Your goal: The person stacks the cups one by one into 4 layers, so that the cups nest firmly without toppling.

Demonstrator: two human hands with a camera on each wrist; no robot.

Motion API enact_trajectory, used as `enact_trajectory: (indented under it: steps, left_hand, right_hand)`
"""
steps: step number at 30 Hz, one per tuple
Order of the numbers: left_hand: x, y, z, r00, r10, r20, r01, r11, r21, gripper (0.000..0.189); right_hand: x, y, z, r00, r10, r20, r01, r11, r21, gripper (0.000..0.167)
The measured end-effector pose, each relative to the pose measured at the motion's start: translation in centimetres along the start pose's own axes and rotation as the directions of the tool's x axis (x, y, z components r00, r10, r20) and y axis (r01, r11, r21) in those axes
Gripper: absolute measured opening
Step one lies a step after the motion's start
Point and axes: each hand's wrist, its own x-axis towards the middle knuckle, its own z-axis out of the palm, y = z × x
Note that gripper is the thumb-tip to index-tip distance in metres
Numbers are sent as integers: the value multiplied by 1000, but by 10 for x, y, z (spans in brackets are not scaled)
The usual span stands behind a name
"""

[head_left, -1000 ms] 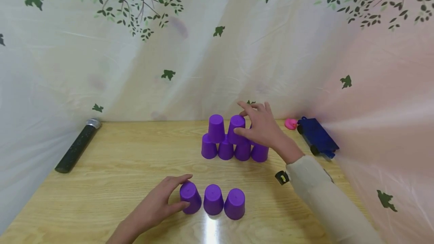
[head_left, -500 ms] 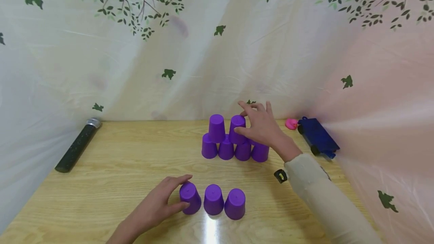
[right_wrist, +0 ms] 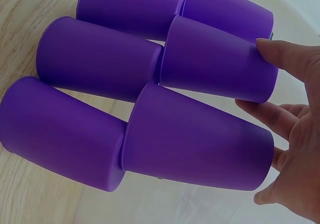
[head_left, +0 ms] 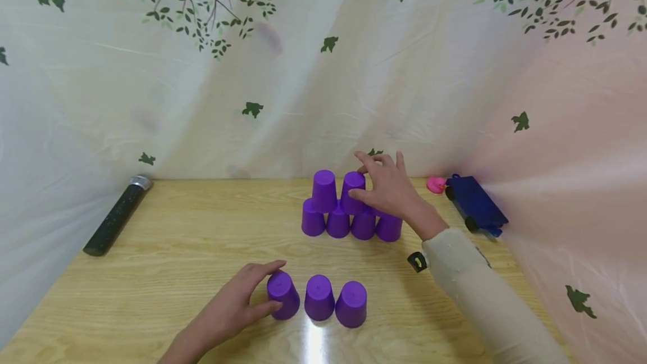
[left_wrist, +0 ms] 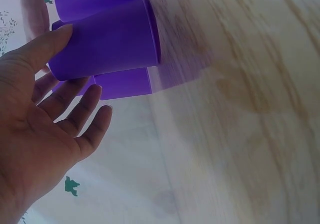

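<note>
Purple cups stand upside down in two groups. At the back, a lower row of several cups (head_left: 313, 219) carries an upper row. My right hand (head_left: 389, 187) pinches the middle upper cup (head_left: 354, 180) near its top, thumb on the near side and index finger opposite, as the right wrist view shows. To its left sits another upper cup (head_left: 324, 191); the right-hand upper cup (right_wrist: 197, 139) is mostly hidden behind the hand in the head view. Nearer, my left hand (head_left: 227, 302) holds the leftmost front cup (head_left: 285, 294) between thumb and index finger, its other fingers loosely bent.
Two more cups, a middle one (head_left: 319, 298) and a right one (head_left: 351, 305), continue the front row on the wooden table (head_left: 202, 229). A microphone (head_left: 116, 218) lies far left. A pink rubber duck (head_left: 435, 185) and a blue toy cart (head_left: 475, 204) sit back right, by the curtain.
The middle upper cup has shifted slightly right and straightened under my right hand. My left hand and the front cups have stayed in place.
</note>
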Motion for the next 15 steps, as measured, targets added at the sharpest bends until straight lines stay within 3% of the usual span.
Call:
enact_trajectory:
  steps: [15]
  left_hand:
    - [1,-3,-1,1000,3,-5,-3,1000,1,68]
  right_hand:
    - [2,-1,-2,1000,15,25,-15,1000,15,88]
